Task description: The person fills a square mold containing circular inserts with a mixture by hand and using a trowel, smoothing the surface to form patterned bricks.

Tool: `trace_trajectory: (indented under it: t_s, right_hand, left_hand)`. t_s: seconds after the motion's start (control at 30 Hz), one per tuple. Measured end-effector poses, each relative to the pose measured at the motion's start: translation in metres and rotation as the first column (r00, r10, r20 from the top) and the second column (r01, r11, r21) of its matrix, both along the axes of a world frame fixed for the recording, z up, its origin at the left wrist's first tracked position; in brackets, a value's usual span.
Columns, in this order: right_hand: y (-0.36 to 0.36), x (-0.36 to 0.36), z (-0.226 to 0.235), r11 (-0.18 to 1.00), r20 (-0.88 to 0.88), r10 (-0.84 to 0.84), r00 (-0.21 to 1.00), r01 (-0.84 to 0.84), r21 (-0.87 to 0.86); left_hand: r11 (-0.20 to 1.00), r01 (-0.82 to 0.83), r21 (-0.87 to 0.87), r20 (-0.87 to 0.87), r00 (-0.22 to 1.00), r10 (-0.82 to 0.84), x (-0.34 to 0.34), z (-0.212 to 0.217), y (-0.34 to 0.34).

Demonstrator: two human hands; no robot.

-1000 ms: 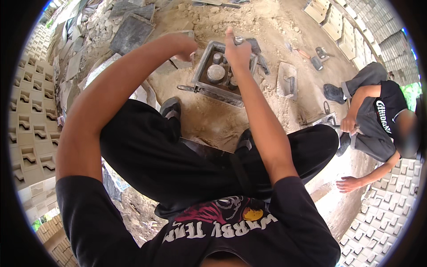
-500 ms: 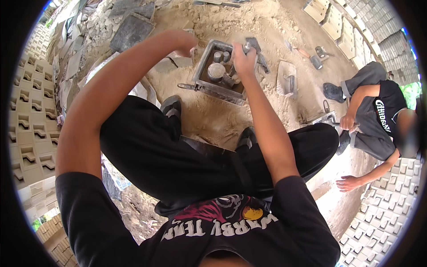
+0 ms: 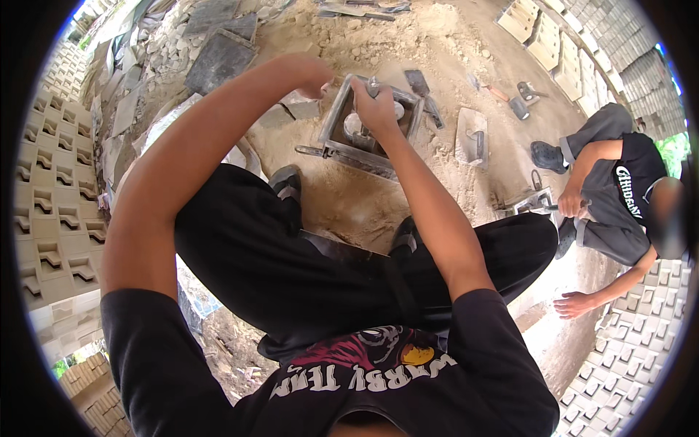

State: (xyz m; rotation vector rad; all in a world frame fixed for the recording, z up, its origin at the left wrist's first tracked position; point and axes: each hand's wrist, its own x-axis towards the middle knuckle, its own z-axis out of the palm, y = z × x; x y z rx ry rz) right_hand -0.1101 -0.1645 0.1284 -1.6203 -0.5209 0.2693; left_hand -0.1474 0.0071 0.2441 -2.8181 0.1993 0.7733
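A square metal-framed box (image 3: 336,109) stands on the sandy ground in front of my feet. Grey-white round pieces (image 3: 357,127) sit inside it, partly covered by my right hand. My right hand (image 3: 375,111) reaches over the box, its fingers closed round a small grey metal piece (image 3: 373,86) whose top pokes out between thumb and fingers. At the box's far left corner my left hand (image 3: 312,75) hangs bent at the wrist. Its fingers look curled together, and whatever they hold is hidden.
To the right lie a trowel on a pale board (image 3: 473,138), a mallet (image 3: 518,105) and a dark flat block (image 3: 417,82). Slabs and rubble (image 3: 222,62) cover the far left. A co-worker (image 3: 619,175) crouches at right beside a smaller frame. Pale patterned blocks (image 3: 58,189) line the left side.
My right hand has moved left, from the box's right edge to over its middle, with the metal piece. My left hand has shifted slightly right, closer to the box's corner.
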Motion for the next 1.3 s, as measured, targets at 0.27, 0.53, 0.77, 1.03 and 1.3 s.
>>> trace_trajectory:
  t_s: [0.27, 0.53, 0.77, 1.03, 1.3]
  right_hand:
    - [0.029, 0.009, 0.01, 0.997, -0.024, 0.031, 0.999, -0.029, 0.067]
    - [0.054, 0.012, 0.012, 0.998, 0.046, 0.064, 0.997, -0.065, 0.017]
    - [0.064, 0.015, 0.005, 1.0, 0.077, -0.011, 0.997, 0.009, 0.026]
    - [0.063, 0.028, 0.004, 0.997, 0.146, 0.056, 0.988, -0.064, 0.052]
    - [0.056, 0.034, -0.002, 0.994, 0.005, -0.03, 1.0, 0.029, 0.106]
  left_hand:
    - [0.996, -0.046, 0.074, 0.005, 0.999, 0.045, -0.009, 0.007, 0.003]
    - [0.992, -0.109, 0.069, 0.058, 0.993, 0.105, -0.011, 0.013, 0.026]
    - [0.984, -0.147, 0.104, 0.06, 0.988, 0.141, -0.016, 0.015, 0.048]
    - [0.983, -0.167, 0.074, 0.039, 0.986, 0.165, -0.02, 0.009, 0.049]
    - [0.981, -0.18, 0.067, 0.038, 0.983, 0.178, -0.02, 0.009, 0.052]
